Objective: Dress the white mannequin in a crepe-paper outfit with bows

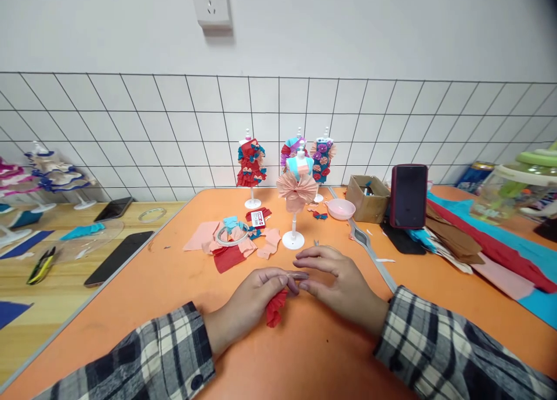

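Red crepe paper [275,308], gathered into ruffles, hangs from my left hand [256,293], whose fingers are pinched around its top. Close on the right is my right hand [337,278], its fingers spread and curved, the tips near the left fingertips; no object shows in it. Just beyond both hands stands a small white mannequin [293,239] wearing a pleated peach paper flower [297,189] and a blue top. Left of it, a roll of clear tape [232,242] lies on peach and red paper scraps [229,258].
Three dressed mannequins stand at the back, one in red [251,163]. A pink bowl [340,208], cardboard box [368,200] and upright phone [408,196] are back right. Coloured paper strips [500,243] lie far right. Yellow-black cutters [42,266] and phones rest on the wooden table left.
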Available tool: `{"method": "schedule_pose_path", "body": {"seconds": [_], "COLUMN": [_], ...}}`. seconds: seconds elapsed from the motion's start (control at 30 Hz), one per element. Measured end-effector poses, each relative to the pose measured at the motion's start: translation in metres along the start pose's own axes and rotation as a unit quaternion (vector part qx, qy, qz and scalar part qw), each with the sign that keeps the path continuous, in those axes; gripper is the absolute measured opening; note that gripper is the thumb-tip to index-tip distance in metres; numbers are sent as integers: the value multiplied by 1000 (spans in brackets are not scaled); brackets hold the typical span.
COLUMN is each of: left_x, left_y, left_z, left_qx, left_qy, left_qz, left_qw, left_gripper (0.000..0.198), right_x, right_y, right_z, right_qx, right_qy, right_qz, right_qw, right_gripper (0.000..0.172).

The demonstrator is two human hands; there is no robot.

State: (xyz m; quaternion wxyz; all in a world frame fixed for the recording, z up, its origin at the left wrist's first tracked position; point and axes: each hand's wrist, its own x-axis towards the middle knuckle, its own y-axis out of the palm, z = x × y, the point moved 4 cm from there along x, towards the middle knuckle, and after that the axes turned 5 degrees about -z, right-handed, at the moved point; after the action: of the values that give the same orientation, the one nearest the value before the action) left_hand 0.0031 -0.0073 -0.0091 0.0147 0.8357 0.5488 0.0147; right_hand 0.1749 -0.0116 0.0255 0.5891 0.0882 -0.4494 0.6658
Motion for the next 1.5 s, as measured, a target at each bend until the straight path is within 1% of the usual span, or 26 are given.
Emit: {"method": "schedule_pose_path", "body": {"seconds": [0.1, 0.2, 0.27, 0.33, 0.4, 0.43, 0.5, 0.57, 0.6, 0.63, 0.7, 0.73, 0.77, 0.8, 0.83, 0.93, 1.0, 1.03, 1.07, 1.13, 1.2, 1.27, 1.33, 1.37, 1.43, 1.5], "left_x": [-1, -1, -1, -1, -1, -1, -1, 1, 1, 2, 2, 2, 2, 1, 1, -2, -3, -4, -4, -6, -7, -7, -5, -4, -1, 2], "left_y": [-1, -1, 1, 3, 5, 5, 5, 3, 0, -2, -7, -9, -10, -10, -10, -6, -2, -1, 1, 2, 3, 4, 4, 4, 2, -3], "left_z": [0, -2, -4, -6, -8, -8, -9, -8, -7, -6, -6, -6, -7, -8, -9, -13, -14, -14, -14, -13, -14, -15, -14, -13, -9, -5], "left_qx": [17, 44, 81, 122, 152, 162, 177, 188, 191, 191, 187, 187, 189, 194, 201, 218, 226, 231, 235, 240, 237, 233, 229, 226, 223, 240], "left_qy": [0, 3, 1, -2, -6, -7, -7, -12, -14, -18, -23, -23, -19, -12, -4, 33, 56, 62, 65, 62, 64, 68, 66, 62, 59, 66], "left_qz": [-12, -7, -1, 3, 12, 17, 23, 11, -4, -21, -59, -76, -90, -99, -108, -121, -126, -130, -134, -141, -145, -138, -115, -100, -81, -80], "left_qw": [1000, 999, 997, 993, 988, 987, 984, 982, 982, 981, 980, 979, 978, 976, 974, 968, 964, 962, 961, 959, 958, 960, 964, 967, 970, 965], "left_gripper": [27, 28, 29, 30, 29, 29, 28, 26, 26, 27, 34, 38, 42, 44, 46, 45, 45, 45, 46, 46, 44, 40, 38, 37, 35, 32], "right_x": [-2, -1, 0, 3, 4, 4, 2, 0, -1, -2, -3, -4, -4, -5, -6, -12, -19, -22, -24, -27, -27, -24, -21, -19, -15, -13], "right_y": [3, 2, 0, -2, -2, -2, 0, 1, 0, -2, -4, -5, -5, -3, 0, 14, 26, 31, 36, 44, 48, 48, 41, 36, 26, 18], "right_z": [-3, -3, -1, -2, -8, -13, -22, -29, -33, -36, -39, -40, -39, -36, -33, -17, -5, 2, 8, 16, 18, 13, 5, 2, -1, -3], "right_qx": [3, -10, -25, -37, -14, 16, 103, 204, 254, 300, 370, 391, 404, 409, 404, 332, 274, 254, 242, 232, 236, 238, 221, 203, 159, 124], "right_qy": [25, 36, 33, 38, 74, 100, 157, 219, 254, 291, 352, 370, 376, 367, 346, 244, 189, 166, 146, 125, 132, 158, 171, 159, 104, 59], "right_qz": [16, 13, 22, 48, 92, 122, 175, 199, 190, 168, 108, 84, 68, 68, 77, 108, 99, 81, 58, 16, -8, -26, -51, -59, -54, -37], "right_qw": [1000, 999, 999, 997, 993, 987, 966, 933, 914, 893, 853, 839, 831, 833, 843, 905, 938, 949, 958, 965, 963, 958, 959, 964, 980, 990], "right_gripper": [13, 15, 15, 15, 15, 17, 21, 26, 28, 31, 40, 47, 54, 63, 74, 113, 127, 130, 132, 131, 125, 115, 105, 102, 100, 101]}}
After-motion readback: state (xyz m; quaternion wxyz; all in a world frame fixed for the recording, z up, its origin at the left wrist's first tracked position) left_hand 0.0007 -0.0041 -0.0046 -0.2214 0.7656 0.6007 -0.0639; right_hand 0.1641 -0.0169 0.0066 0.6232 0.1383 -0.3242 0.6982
